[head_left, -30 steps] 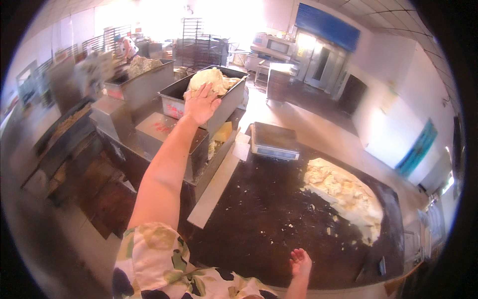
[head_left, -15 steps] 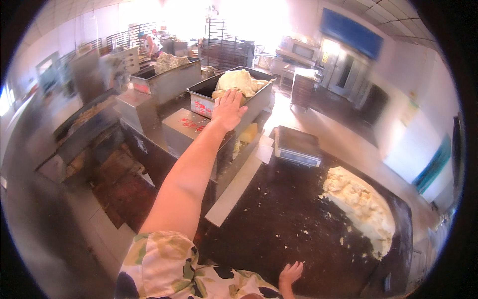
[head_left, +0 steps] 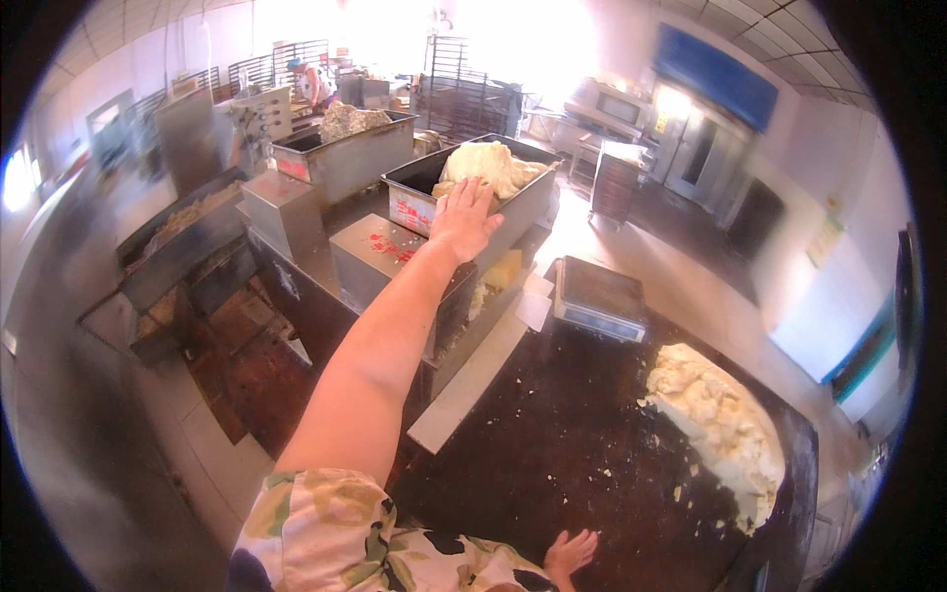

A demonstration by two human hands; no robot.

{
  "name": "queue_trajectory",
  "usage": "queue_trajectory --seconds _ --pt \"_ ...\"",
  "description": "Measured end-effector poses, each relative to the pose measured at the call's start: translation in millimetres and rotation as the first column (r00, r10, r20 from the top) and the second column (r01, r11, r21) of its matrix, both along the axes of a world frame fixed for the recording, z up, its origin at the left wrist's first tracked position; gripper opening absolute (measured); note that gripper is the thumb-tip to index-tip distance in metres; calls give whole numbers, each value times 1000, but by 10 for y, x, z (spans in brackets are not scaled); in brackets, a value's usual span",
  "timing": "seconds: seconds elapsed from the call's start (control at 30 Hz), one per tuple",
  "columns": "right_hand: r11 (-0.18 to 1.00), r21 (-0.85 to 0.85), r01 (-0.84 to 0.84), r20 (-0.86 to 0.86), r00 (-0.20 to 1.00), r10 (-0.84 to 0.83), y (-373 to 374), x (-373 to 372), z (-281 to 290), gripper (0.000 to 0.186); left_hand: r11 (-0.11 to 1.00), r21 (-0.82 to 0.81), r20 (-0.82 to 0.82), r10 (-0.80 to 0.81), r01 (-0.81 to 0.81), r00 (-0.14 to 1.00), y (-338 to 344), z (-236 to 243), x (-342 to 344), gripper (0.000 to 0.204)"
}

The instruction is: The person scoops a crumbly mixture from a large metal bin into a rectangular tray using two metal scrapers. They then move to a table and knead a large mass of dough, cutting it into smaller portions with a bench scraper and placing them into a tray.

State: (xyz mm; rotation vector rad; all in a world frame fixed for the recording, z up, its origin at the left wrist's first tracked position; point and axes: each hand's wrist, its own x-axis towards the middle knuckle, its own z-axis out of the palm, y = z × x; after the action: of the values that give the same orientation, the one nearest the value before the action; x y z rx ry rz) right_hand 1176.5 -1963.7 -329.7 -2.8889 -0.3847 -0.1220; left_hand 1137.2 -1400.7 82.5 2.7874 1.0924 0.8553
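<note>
Just inside the near edge of a metal bin [head_left: 531, 203], has pale dough [head_left: 495, 168] heaped before the left hand [head_left: 466, 223], fingers loosely spread; cannot tell if touching. Holds the right hand [head_left: 570, 555] well apart, fingers parted, at the near edge of a dark table [head_left: 552, 444], with a second dough mass [head_left: 720, 424] along its right edge, a flat scale [head_left: 600, 286] by its far edge.

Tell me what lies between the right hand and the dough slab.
The head view shows dark tabletop with scattered pale crumbs between the right hand and the dough slab.
</note>
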Motion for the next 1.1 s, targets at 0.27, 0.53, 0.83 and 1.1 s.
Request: queue_trajectory --seconds 0.27,0.53,0.83,1.1 --pt "1000 -10 3 -34 999 -3 3 26 -32 59 1000 -6 9 -2 2 1000 17 -12 -15 62" --pt "999 -46 20 -22 1000 -21 20 -4 -23 57 1000 -12 31 -23 24 999 7 -11 -19 62" --pt "999 -25 33 -70 997 -35 52 -40 103 59 999 0 35 -36 36 999 25 -21 -17 62" --pt "1000 -10 24 -35 999 -24 26 -9 43 59 1000 -24 10 -7 7 1000 -7 11 -20 62"
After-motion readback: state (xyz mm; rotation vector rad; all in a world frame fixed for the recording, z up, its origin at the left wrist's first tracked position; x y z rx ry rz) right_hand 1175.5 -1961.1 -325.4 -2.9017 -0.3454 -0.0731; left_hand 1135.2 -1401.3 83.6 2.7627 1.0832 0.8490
